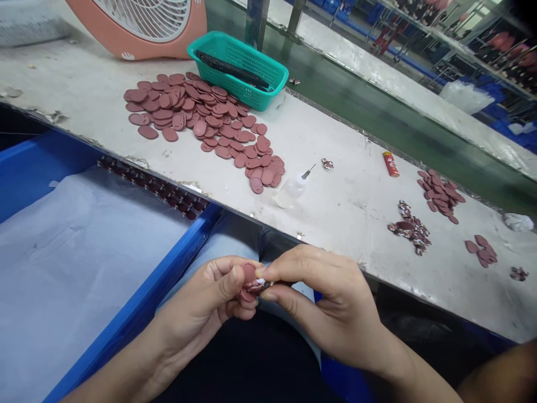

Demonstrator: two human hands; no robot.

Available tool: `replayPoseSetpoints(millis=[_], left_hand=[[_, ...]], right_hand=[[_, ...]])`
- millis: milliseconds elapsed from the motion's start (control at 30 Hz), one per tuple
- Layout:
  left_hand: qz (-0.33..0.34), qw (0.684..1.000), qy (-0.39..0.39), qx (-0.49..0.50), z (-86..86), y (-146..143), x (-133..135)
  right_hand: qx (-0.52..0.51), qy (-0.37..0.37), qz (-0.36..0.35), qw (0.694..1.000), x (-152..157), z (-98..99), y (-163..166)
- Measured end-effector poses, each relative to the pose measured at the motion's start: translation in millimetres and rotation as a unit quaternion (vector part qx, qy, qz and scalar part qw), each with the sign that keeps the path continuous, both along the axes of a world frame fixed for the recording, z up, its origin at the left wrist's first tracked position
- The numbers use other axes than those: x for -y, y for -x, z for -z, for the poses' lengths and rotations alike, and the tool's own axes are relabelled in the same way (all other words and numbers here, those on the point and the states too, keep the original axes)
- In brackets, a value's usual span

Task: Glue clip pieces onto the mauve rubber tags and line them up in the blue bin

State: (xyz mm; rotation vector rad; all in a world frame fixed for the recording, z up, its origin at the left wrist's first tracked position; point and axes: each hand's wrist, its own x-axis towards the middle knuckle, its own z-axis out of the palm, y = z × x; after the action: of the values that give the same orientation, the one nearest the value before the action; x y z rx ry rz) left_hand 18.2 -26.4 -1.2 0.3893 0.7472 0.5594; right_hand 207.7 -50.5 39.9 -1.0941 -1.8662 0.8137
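My left hand (197, 308) holds a reddish-brown oval rubber piece (249, 274) between thumb and fingers, low over my lap. My right hand (331, 302) pinches a small patterned red-and-white piece (257, 286) against that oval with thumb and forefinger. Part of the oval is hidden by my fingers. On the white workbench (335, 207) lies a large pile of similar oval pieces (210, 123), out of reach of neither hand's touch. Smaller heaps of ovals (440, 196) and patterned pieces (409, 228) lie to the right.
A clear glue bottle with a needle tip (292, 189) and a red tube (391, 164) stand on the bench. A teal basket (239, 70) holds dark strips. A blue bin (96, 268) lined with plastic sheet sits left of my hands. A pink fan (142, 25) stands behind.
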Motion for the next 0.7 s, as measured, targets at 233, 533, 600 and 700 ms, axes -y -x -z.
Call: replayPoseSetpoints(millis=[233,533,600,700], left_hand=[[-0.001,1.0,0.009,0.018,3.1,0.5,6.0],[-0.001,0.999,0.024,0.033,5.6,0.0,8.0],[0.0,0.999,0.024,0.037,6.9,0.0,8.0],[0.005,0.999,0.024,0.044,8.9,0.4,6.8]], right_hand=[[-0.002,0.002,-0.005,1.0,5.1,1.6,0.3],[0.008,0.003,-0.008,1.0,6.5,-0.1,2.9],[0.009,0.003,-0.01,1.0,5.7,0.4,3.0],[0.009,0.015,-0.016,1.0,3.7,0.7,2.7]])
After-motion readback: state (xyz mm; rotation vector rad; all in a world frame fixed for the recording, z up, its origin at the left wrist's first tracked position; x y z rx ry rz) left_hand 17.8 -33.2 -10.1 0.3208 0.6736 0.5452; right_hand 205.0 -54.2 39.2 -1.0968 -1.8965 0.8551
